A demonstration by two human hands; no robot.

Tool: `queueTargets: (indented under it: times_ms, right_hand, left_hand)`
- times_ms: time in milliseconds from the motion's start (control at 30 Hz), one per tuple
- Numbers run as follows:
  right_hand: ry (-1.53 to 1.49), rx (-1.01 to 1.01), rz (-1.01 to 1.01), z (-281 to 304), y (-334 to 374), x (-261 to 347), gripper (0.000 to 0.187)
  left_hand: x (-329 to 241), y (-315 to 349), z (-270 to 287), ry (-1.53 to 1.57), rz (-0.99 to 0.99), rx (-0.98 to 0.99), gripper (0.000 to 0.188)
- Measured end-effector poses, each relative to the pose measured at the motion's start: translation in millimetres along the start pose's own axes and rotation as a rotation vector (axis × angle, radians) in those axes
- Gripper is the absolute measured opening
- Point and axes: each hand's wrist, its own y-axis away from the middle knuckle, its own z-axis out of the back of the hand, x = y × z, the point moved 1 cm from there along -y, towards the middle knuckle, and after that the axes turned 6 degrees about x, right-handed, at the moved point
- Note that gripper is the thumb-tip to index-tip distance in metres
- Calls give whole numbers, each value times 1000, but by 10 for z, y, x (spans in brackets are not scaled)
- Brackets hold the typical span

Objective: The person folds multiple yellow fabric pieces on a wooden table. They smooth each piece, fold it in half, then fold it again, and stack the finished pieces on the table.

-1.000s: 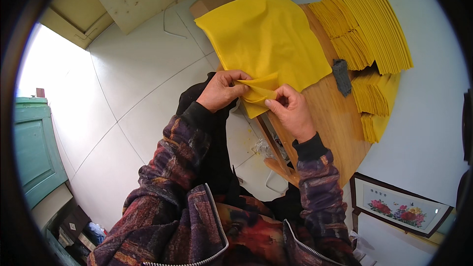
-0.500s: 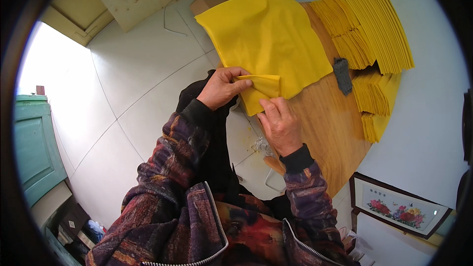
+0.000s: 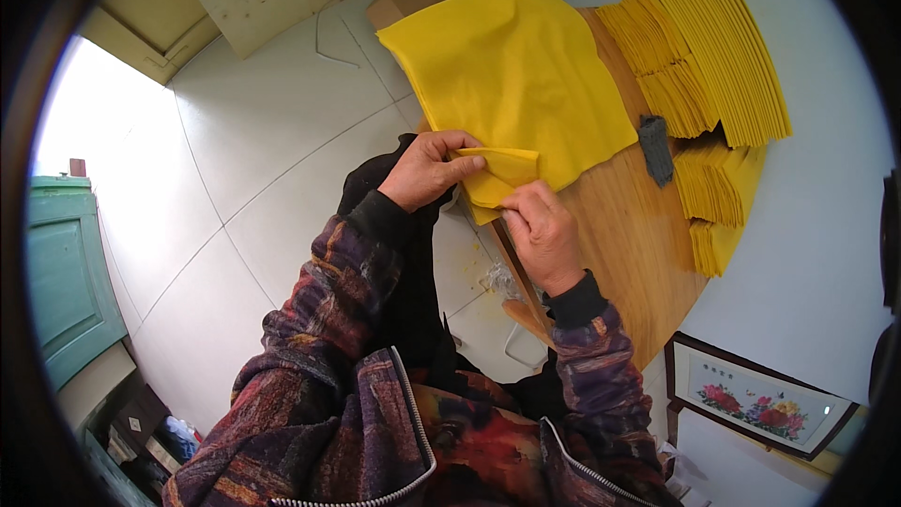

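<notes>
A large yellow cloth [image 3: 511, 66] lies spread over the near-left end of a wooden table [image 3: 624, 244], its front edge hanging toward me. My left hand [image 3: 427, 169] pinches a small folded yellow piece at that front edge, thumb on top. Just to the right, my right hand [image 3: 544, 235] grips the lower part of the folded yellow piece [image 3: 507, 169] between thumb and curled fingers. Whether this piece belongs to the large cloth or lies apart on it, I cannot tell. The right fingertips are partly hidden.
Several stacks of folded yellow cloth [image 3: 723, 47] stand along the table's far right side. Beside them lies a dark grey cloth bundle [image 3: 655, 150]. A cardboard box [image 3: 413, 0] shows behind the large cloth. Framed flower picture [image 3: 760, 399] at lower right; pale tiled floor [image 3: 253, 160] at left.
My right hand has shifted slightly down and right along the folded piece, its fingers more curled. My left hand keeps its pinch, almost unmoved.
</notes>
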Motion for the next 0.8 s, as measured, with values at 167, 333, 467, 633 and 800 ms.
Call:
queueTargets:
  times_ms: [167,333,467,633,800]
  right_hand:
    - [-291,72,-154,44,-61,-54,12]
    - [-413,145,-265,75,-98,-96,13]
    - [-432,166,-256,105,-127,-140,13]
    - [-421,189,-194,126,-129,-186,11]
    - [-408,201,-196,134,-122,-191,10]
  left_hand:
    - [-10,-1,-7,-5,1,-4,16]
    - [-10,-2,-5,8,9,-2,16]
    - [-2,-5,-4,0,9,-8,16]
    - [-7,-5,-6,-1,27,-19,16]
    - [-27,8,-13,5,33,-16,16]
